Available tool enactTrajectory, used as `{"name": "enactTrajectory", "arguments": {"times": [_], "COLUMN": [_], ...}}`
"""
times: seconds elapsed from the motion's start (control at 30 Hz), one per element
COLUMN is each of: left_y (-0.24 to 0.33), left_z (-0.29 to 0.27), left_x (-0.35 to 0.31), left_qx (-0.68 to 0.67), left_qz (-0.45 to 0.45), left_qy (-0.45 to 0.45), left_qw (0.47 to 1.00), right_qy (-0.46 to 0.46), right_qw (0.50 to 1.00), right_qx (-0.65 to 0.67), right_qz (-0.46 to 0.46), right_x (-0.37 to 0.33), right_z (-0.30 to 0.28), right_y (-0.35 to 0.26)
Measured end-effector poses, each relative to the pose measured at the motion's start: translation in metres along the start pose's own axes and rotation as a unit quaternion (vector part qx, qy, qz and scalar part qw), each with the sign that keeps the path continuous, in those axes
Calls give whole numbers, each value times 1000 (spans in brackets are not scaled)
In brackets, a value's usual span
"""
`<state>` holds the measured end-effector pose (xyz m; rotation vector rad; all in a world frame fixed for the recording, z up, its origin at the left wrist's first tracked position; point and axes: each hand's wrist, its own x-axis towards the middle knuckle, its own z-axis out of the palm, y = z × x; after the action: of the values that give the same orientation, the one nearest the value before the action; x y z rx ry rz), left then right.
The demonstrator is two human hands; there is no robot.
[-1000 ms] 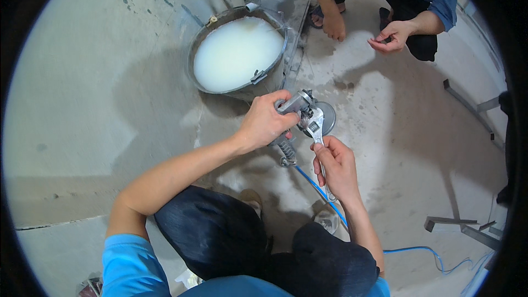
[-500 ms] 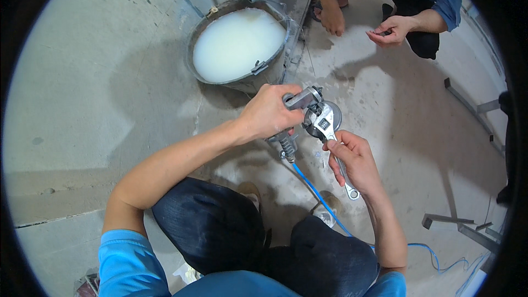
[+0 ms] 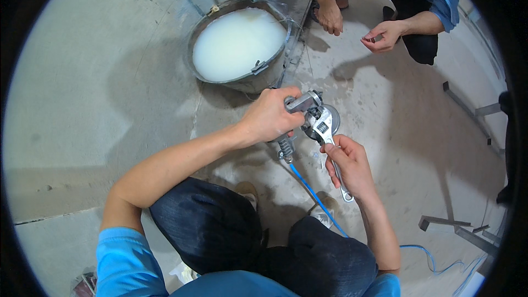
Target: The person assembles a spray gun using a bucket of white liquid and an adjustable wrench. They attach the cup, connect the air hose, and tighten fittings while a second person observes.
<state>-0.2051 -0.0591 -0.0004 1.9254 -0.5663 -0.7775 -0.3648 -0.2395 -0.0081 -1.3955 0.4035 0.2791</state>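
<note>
My left hand (image 3: 270,114) is wrapped round a grey metal spray gun (image 3: 302,102), fed by a blue air hose (image 3: 311,190) at its handle's lower end. A round dark-grey part (image 3: 333,118) sits at the gun's right side. My right hand (image 3: 350,164) grips a silver adjustable wrench (image 3: 330,138) by its handle. The wrench head lies up against the fittings between the gun body and the round part. I cannot make out exactly what its jaws bite on. Both tools are held above the floor, in front of my knees.
A dark bucket (image 3: 236,81) of whitish liquid stands just beyond my left hand. At the far right, a crouching person's hand (image 3: 382,37) holds something small and dark. Metal frame pieces (image 3: 467,228) lie at the right. Concrete floor (image 3: 407,148) lies around us.
The wrench and my right hand have shifted slightly left and up, with the wrench still at the fittings. My left hand hardly moves. The other person's hand has turned and moved left.
</note>
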Motion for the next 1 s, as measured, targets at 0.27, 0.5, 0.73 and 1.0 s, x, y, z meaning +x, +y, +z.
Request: {"name": "enactTrajectory", "arguments": {"times": [0.27, 0.5, 0.73, 1.0], "left_y": [3, 8, 15, 32], "left_z": [1, 8, 5, -11], "left_x": [-3, -9, -13, -16], "left_qx": [36, 110, 73, 76], "left_qz": [23, 48, 50, 52], "left_qy": [15, 40, 2, -46], "left_qw": [999, 992, 996, 995], "right_qy": [2, -7, -16, -29], "right_qw": [1000, 999, 999, 997], "right_qx": [23, 34, 48, 69], "right_qz": [5, 2, 5, 11], "right_x": [-1, -2, -8, -11], "right_z": [1, -6, -5, -3], "right_y": [5, 20, 23, 10]}}
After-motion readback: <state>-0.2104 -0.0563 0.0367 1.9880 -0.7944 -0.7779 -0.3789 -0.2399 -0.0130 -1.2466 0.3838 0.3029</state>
